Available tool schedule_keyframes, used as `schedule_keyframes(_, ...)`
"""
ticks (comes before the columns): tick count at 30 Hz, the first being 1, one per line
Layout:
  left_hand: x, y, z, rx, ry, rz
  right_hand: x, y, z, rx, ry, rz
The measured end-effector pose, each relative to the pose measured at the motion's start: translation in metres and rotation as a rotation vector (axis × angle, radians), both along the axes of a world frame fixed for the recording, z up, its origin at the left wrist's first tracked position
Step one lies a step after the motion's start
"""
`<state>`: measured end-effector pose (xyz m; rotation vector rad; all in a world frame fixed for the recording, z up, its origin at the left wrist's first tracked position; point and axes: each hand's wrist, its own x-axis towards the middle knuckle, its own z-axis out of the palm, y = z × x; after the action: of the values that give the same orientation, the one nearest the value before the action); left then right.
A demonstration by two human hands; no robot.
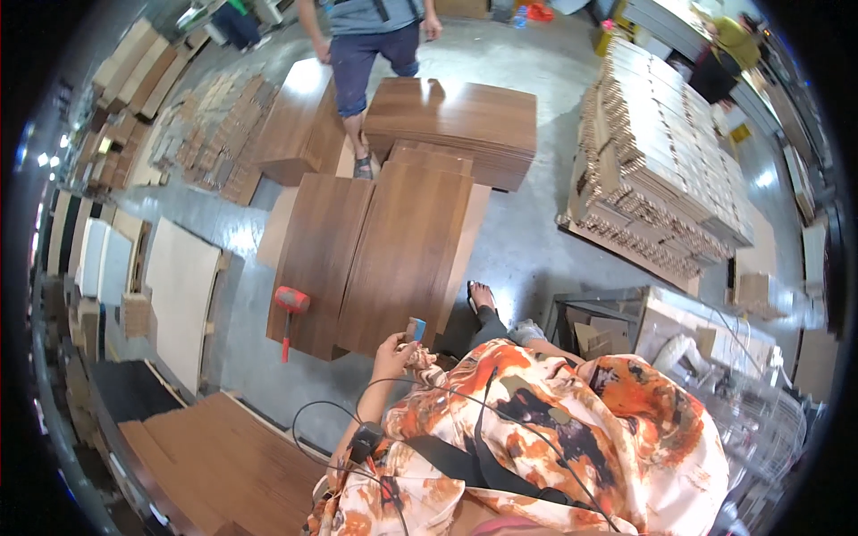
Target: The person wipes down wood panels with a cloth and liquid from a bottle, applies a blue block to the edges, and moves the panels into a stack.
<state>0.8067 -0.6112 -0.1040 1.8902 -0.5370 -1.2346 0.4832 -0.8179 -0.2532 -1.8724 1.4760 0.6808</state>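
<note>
My left hand (391, 356) is closed, its fingers raised near a small blue-and-brown block (416, 330) that it appears to hold. Below the block, finger detail is blurred against my patterned clothing. My right hand (525, 331) shows only partly beside my leg, at the end of a bare forearm. It looks pale grey, as if gloved, and its fingers cannot be made out. Two stacks of brown wood-grain panels lie just ahead: a left stack (315, 241) and a right stack (407, 255). A red-headed mallet (292, 300) rests on the left stack's near-left part.
Farther off, another panel stack (451, 112) lies beside a standing person (375, 40). Stacked pale boards (661, 143) occupy the right. A metal-framed cart (643, 313) and a wire-caged fan (760, 420) stand close on my right. Brown sheets (223, 456) lie at lower left.
</note>
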Motion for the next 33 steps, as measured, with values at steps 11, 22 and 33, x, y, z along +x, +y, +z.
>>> schedule_keyframes(11,0.029,-0.095,-0.027,-0.074,-0.255,-0.112,-0.020,-0.156,-0.034,-0.046,-0.085,-0.409)
schedule_keyframes(22,0.014,-0.099,-0.084,0.151,-0.274,0.090,0.150,-0.361,-0.178,-0.002,-0.555,-0.220)
schedule_keyframes(33,-0.005,-0.191,-0.080,0.321,-0.214,-0.005,0.291,-0.486,-0.244,0.367,-0.575,-0.536)
